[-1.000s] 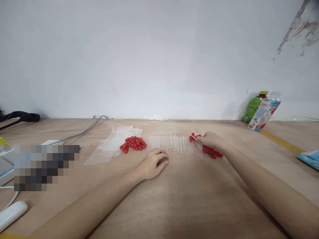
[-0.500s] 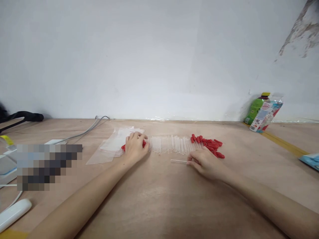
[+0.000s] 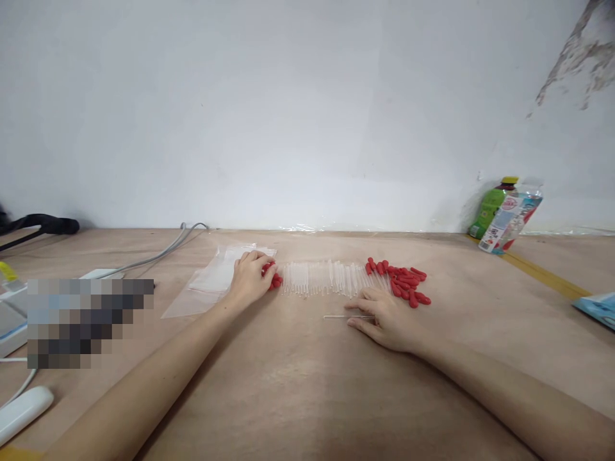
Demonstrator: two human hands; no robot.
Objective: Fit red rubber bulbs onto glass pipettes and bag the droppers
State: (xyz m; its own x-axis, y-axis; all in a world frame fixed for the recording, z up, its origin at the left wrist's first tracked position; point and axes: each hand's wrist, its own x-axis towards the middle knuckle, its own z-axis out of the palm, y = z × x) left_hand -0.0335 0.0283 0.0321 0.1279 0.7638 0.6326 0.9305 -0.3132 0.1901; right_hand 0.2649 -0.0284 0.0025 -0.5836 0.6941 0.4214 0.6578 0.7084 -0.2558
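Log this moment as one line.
left hand: on left red bulbs | right hand: holds clear tube end | tube row: behind right hand

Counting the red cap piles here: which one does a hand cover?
The left pile, beside the plastic bags; the left hand rests on it. The right pile lies uncovered.

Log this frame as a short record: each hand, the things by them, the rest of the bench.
left hand: rests on left pile of red caps; grip unclear
right hand: pinches one end of single clear tube, lying on table
things: row of clear tubes; right pile of red caps; plastic bags
rest: two bottles by wall; grey cable
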